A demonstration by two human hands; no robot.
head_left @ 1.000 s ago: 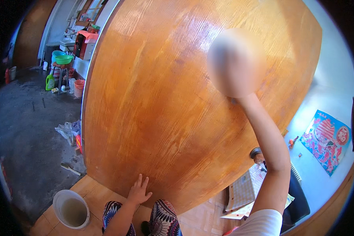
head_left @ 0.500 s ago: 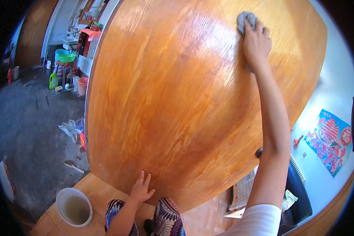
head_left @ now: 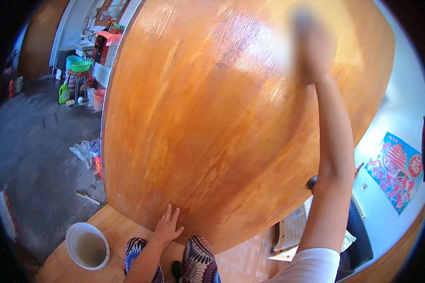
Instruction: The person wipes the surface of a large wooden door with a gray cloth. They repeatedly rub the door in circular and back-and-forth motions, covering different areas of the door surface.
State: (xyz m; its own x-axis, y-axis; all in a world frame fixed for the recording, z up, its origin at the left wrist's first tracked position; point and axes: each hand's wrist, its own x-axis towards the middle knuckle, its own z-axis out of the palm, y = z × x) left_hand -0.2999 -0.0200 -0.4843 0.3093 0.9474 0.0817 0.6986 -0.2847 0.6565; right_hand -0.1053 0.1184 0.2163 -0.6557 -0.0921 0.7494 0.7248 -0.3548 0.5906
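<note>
A large varnished wooden door (head_left: 198,118) with an orange-brown grain fills the middle of the view. My right hand (head_left: 314,54) is stretched up to its upper right part. A grey cloth (head_left: 307,21) is at the fingers of that hand; hand and cloth are smeared now, but half a second ago the fingers were plainly closed on the cloth against the wood. Low on the door, my left hand (head_left: 167,226) lies with fingers spread and holds nothing. A round dark knob (head_left: 311,183) sits beside my right forearm.
A white bucket (head_left: 88,246) with cloudy water stands on the tiles at lower left. Beyond the door's left edge are a brush (head_left: 88,197), a plastic bag (head_left: 83,153) and a stool with a green basin (head_left: 80,66). A dark chair (head_left: 359,236) stands at lower right.
My right hand and the grey cloth have shifted slightly right and become smeared. My left hand stays in the same place on the door, and the whole view has shifted a little.
</note>
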